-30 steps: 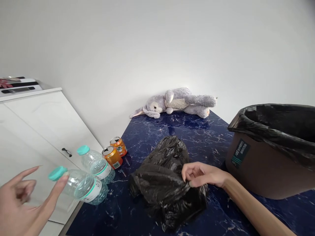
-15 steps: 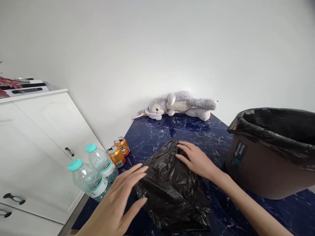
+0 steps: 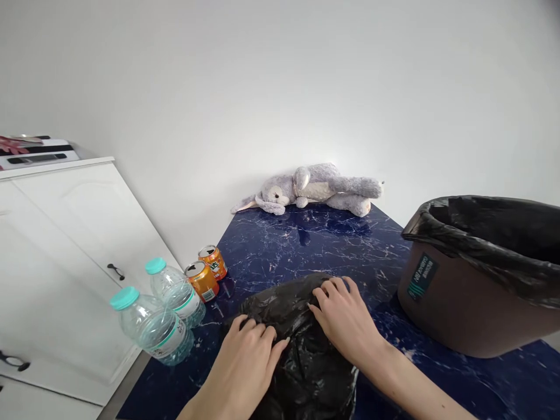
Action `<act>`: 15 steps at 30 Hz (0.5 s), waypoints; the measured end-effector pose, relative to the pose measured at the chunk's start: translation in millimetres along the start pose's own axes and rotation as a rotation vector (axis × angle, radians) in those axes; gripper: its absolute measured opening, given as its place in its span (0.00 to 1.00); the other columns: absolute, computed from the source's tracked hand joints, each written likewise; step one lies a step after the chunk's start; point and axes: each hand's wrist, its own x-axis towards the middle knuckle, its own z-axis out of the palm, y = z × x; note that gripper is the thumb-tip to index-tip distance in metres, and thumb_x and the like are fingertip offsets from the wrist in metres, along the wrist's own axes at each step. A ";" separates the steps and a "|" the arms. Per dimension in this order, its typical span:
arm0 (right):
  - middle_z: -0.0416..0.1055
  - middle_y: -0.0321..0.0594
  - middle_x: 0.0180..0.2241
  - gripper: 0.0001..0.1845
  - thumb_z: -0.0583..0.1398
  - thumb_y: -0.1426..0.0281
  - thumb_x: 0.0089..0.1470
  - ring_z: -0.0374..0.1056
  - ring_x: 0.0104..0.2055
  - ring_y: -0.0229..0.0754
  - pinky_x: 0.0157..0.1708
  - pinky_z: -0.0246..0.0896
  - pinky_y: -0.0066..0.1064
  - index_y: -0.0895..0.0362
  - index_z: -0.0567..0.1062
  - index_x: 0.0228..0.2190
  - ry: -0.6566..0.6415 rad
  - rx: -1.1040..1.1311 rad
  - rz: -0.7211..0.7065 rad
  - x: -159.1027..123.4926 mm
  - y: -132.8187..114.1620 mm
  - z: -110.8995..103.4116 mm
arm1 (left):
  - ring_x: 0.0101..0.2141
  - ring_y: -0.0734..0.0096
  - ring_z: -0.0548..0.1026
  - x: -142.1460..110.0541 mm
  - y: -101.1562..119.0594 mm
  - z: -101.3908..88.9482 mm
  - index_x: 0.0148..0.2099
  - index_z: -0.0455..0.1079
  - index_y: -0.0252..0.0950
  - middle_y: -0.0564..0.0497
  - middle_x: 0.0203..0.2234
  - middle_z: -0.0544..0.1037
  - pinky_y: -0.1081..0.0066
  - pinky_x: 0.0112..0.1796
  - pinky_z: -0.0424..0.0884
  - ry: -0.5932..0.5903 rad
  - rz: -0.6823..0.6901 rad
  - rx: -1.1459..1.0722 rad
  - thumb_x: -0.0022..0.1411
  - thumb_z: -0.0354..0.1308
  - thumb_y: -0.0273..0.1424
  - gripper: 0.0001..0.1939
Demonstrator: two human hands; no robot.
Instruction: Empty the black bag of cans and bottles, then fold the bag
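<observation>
A crumpled black garbage bag (image 3: pixel 301 356) lies on the blue marbled tabletop in front of me. My left hand (image 3: pixel 249 356) is closed on its left side, fingers curled into the plastic and the thumb pointing inward. On the upper right part of the bag, my right hand (image 3: pixel 343 312) also has bent fingers gripping the film. Whatever the bag may contain is hidden. To the left of my left hand stand two clear plastic bottles with turquoise caps, the nearer bottle (image 3: pixel 153 326) and the farther bottle (image 3: pixel 175 291).
Two orange drink cans, a front can (image 3: pixel 202 282) and a rear can (image 3: pixel 213 261), stand behind the bottles. A brown garbage bin (image 3: pixel 464 303) lined with black plastic is at the right. A grey plush rabbit (image 3: pixel 319 186) lies against the wall. White cabinets (image 3: pixel 65 245) flank the left.
Both hands have come down onto the bag and curled their fingers into it. The left hand moved right, and the bag's far end has shifted toward me.
</observation>
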 end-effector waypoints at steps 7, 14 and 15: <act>0.46 0.42 0.77 0.39 0.46 0.44 0.72 0.42 0.78 0.63 0.74 0.45 0.66 0.50 0.58 0.74 -0.193 -0.063 -0.045 -26.5 12.1 15.0 | 0.71 0.38 0.63 -13.1 -26.6 34.5 0.77 0.59 0.45 0.40 0.74 0.60 0.41 0.62 0.71 -0.004 0.131 -0.122 0.74 0.53 0.56 0.38; 0.39 0.41 0.77 0.40 0.44 0.44 0.72 0.41 0.78 0.62 0.72 0.48 0.66 0.47 0.48 0.76 -0.137 -0.267 0.083 -57.4 50.5 15.6 | 0.73 0.44 0.58 -3.5 -84.9 52.9 0.78 0.55 0.44 0.43 0.74 0.59 0.42 0.68 0.64 0.176 0.167 0.016 0.80 0.50 0.37 0.29; 0.38 0.42 0.77 0.40 0.45 0.44 0.72 0.41 0.78 0.63 0.71 0.49 0.66 0.47 0.47 0.76 -0.119 -0.281 0.074 -62.8 49.9 13.3 | 0.73 0.46 0.59 -7.3 -81.7 44.1 0.78 0.56 0.44 0.44 0.73 0.62 0.43 0.69 0.64 0.200 0.178 0.024 0.80 0.50 0.35 0.28</act>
